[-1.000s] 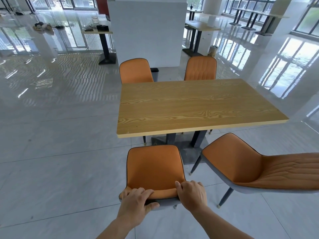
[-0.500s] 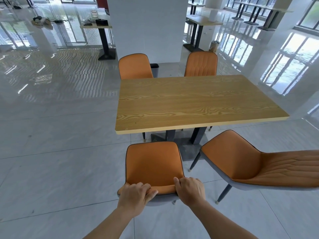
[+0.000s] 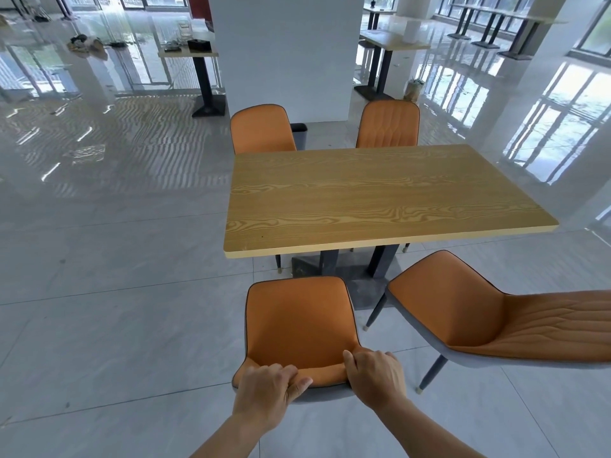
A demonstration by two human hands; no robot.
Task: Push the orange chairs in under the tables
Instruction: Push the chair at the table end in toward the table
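An orange chair [image 3: 299, 320] with a grey shell stands right in front of me, its seat facing the wooden table [image 3: 380, 196]. My left hand [image 3: 267, 391] and my right hand [image 3: 375, 378] both grip the top edge of its backrest. Its seat front lies a short way from the table's near edge. A second orange chair [image 3: 496, 322] stands to the right, turned at an angle and apart from the table. Two more orange chairs, a left one [image 3: 261, 130] and a right one [image 3: 388, 125], sit against the far side.
The table's dark legs and base plate [image 3: 360, 285] sit on the tiled floor below the top. A white pillar [image 3: 284, 54] rises behind the far chairs, with a small dark bin [image 3: 300, 135] at its foot. Other tables [image 3: 190, 54] stand further back on the glossy floor.
The chair in my hands has slid a little toward the table, and both hands have stayed on its backrest. The view has shifted slightly forward.
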